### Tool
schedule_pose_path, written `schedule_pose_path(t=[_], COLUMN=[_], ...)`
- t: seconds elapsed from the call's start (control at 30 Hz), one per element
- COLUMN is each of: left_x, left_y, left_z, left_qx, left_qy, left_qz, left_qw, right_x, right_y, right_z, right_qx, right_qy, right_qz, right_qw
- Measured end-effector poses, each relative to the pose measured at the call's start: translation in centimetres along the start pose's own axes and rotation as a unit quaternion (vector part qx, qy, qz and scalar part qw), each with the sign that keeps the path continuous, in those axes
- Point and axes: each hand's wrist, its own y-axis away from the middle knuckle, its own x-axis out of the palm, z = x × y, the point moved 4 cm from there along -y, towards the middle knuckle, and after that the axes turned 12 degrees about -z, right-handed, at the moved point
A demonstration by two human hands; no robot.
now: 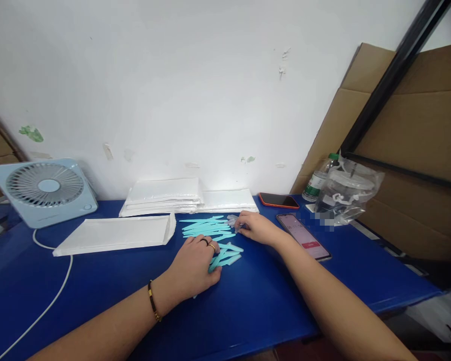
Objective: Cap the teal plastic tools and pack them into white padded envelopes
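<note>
My left hand (197,263), wearing two rings, is closed round several slim turquoise sticks (229,249) that look like eyebrow razors. Their ends fan out to the right past my fingers. Just behind it, a loose pile of the same turquoise sticks (203,226) lies on the blue table, mostly pointing sideways. At the pile's right end, my right hand (254,226) pinches small translucent plastic pieces (231,221). Their exact kind is too small to make out. An opened white padded envelope (116,233) lies flat to the left of the pile.
White padded envelopes (163,193) are stacked against the wall. A light-blue fan (47,188) with a white cable stands left. On the right are a red-edged phone (278,200), a phone with a lit screen (304,238), a bottle (317,180) and a bagged cup (348,190).
</note>
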Motion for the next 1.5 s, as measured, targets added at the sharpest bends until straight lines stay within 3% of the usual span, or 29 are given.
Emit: schedule_pose_path(t=[0.1,0.2,0.4,0.63,1.07,1.37,1.5], left_x=[0.0,-0.2,0.2,-0.6,0.1,-0.2,-0.3], left_y=[-0.1,-0.3,-0.4,-0.7,-0.4,-0.7,-0.7], left_z=[0.2,0.5,0.9,1.5,1.7,1.5,1.8], left_qx=[0.016,0.019,0.020,0.009,0.098,0.114,0.111], left_qy=[0.030,0.043,0.033,-0.022,0.027,0.019,0.021], left_qz=[0.016,-0.013,0.012,-0.027,0.032,0.060,0.035], left_qw=[0.999,0.999,0.999,0.999,0.994,0.991,0.993], right_x=[0.3,0.0,-0.4,-0.5,0.4,1.1,-0.8], right_y=[0.0,0.0,0.2,0.2,0.2,0.1,0.2], right_z=[0.0,0.1,0.1,-0.4,0.0,1.7,0.5], right_qx=[-0.005,-0.006,0.041,0.090,0.056,0.008,0.027], right_qy=[0.017,0.014,-0.073,-0.098,-0.162,-0.137,-0.128], right_qz=[0.007,0.014,0.059,0.044,0.062,0.057,0.017], right_qw=[1.000,1.000,0.995,0.990,0.983,0.989,0.991])
